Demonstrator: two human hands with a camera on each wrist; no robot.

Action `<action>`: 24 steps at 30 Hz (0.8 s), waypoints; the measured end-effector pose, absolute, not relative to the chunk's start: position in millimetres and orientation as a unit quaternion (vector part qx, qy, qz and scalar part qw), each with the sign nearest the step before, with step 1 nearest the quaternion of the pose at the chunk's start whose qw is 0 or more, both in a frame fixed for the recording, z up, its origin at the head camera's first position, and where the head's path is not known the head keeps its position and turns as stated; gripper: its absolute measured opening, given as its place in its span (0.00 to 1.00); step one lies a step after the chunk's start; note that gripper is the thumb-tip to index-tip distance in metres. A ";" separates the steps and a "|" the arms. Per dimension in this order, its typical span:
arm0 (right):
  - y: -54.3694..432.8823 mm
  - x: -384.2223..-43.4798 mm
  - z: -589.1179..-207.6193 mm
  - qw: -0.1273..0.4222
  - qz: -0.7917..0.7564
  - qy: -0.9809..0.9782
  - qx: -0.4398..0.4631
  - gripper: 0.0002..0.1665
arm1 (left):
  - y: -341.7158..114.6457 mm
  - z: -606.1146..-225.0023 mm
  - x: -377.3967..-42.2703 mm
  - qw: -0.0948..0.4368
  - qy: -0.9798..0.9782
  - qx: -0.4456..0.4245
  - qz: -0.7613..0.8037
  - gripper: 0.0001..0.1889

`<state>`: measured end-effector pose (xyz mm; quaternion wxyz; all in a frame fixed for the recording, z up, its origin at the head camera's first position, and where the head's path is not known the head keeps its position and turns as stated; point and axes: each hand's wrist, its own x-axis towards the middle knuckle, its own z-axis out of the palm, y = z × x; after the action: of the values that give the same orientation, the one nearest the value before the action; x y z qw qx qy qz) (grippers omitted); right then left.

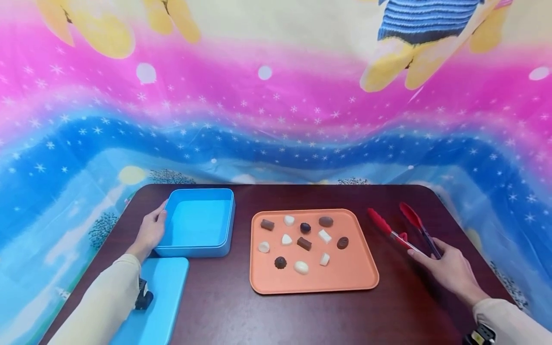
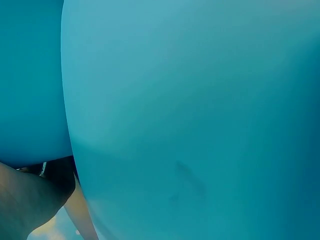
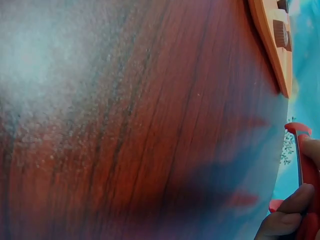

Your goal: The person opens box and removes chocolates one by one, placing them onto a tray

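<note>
In the head view my left hand [image 1: 152, 230] holds the left side of an open blue box [image 1: 194, 252], thumb near the rim. Part of that hand [image 2: 30, 200] shows at the lower left of the left wrist view. My right hand [image 1: 453, 268] grips tongs [image 1: 390, 232] with red tips, their arms spread apart and raised over the table right of the tray. In the right wrist view, fingers [image 3: 292, 212] curl round the red tongs handle. Several dark, brown and white chocolates [image 1: 304, 243] lie spread on an orange tray [image 1: 353, 280].
A flat blue lid [image 1: 166, 292] lies in front of the box, partly under my left forearm. All of it stands on a dark reddish-brown table [image 1: 241, 316]. A colourful printed cloth [image 1: 276, 105] hangs behind the table and along both sides.
</note>
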<state>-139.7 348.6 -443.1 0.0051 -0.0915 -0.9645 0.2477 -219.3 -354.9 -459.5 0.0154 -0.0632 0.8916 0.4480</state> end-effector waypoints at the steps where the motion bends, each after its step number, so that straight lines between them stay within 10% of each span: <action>1: 348.9 -140.7 -443.6 0.002 0.248 -0.964 -0.094 0.48 | -354.9 -459.2 -219.2 0.015 0.892 -0.064 0.447 0.29; 24: 357.9 -154.3 -436.1 -0.146 0.204 -0.965 -0.075 0.64 | -357.5 -461.6 -220.6 0.014 0.892 -0.065 0.446 0.30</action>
<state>-154.3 357.9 -436.1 -0.1464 -0.0747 -0.9650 0.2044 -220.6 -357.5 -461.6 0.0143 -0.0649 0.8925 0.4462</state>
